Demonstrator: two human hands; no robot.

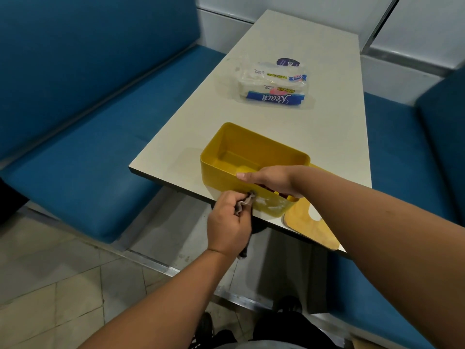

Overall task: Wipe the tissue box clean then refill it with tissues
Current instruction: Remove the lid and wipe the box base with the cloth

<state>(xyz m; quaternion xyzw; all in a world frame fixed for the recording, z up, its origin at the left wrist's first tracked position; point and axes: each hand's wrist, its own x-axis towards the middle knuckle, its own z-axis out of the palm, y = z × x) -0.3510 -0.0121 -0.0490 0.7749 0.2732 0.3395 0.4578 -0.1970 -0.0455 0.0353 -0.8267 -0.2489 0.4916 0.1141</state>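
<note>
Tissue box: the open yellow plastic tissue box [254, 157] stood at the near end of the white rectangular table [314, 137], close to the edge. It had no lid on it and I saw no tissues inside.

My right hand: my right hand [270, 181] lay over the near rim of the box. The fingers were curled down over the wall and the thumb lay along the rim, so it gripped the box.

My left hand: my left hand [227, 224] was closed around a small grey crumpled cloth [245, 204]. It pressed the cloth against the near outer wall of the box, just under my right hand.

Marks on the box: whitish smears [270, 203] showed on the outer wall, just beside the cloth.

Lid: a flat light wooden lid with an oval slot [308, 221] lay on the table corner, just beside the box on my right.

Tissues: two clear plastic packs of white paper towels with blue labels [274, 84] lay further along the table, well apart from the box.

Seats: blue padded benches [83, 157] were on both sides of the table.
</note>
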